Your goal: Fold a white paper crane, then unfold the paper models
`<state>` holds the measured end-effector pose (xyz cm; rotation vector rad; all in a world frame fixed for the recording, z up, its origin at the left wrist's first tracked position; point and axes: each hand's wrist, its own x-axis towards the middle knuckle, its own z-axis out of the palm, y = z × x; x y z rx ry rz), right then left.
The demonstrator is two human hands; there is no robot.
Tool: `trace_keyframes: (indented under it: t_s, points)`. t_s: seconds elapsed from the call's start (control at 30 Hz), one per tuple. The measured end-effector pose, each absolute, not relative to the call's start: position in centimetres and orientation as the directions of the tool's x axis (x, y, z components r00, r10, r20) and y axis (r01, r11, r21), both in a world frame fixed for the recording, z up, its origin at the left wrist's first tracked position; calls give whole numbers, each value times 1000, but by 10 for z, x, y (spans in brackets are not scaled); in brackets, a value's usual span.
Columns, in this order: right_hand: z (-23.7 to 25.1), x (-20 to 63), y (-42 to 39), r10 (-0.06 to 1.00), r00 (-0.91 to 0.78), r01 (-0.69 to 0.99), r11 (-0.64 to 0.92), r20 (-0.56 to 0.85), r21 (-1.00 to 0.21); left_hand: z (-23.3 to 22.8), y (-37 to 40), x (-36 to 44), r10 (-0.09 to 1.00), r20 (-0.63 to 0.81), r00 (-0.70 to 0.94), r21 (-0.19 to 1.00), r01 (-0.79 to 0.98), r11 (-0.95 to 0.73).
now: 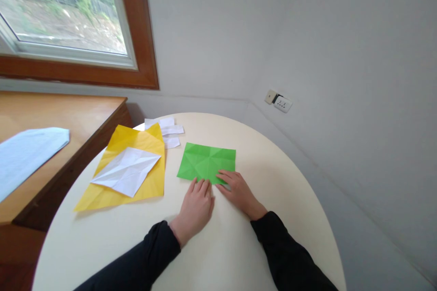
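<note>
From the head view, we press the near edge of the green paper flat on the round table, left hand and right hand side by side with fingers laid out flat, gripping nothing. The sheet already bears creases and lies doubled over, so we judge the folding begun, not finished. We see no containers; a creased white sheet lies on yellow paper to the left.
</note>
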<state>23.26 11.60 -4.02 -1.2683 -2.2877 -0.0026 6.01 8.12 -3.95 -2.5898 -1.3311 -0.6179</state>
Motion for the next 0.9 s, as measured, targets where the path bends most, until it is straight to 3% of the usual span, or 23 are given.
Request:
trace_keyframes:
  t_s: [0.53,0.9]
  points:
    - [-37,238,112,750,-454,730,623,481,-282,-38,89,36,733,389,558,135,753,-644]
    - [-44,251,120,806,-348,651,575,478,-496,-42,95,27,724,395,565,181,725,-665]
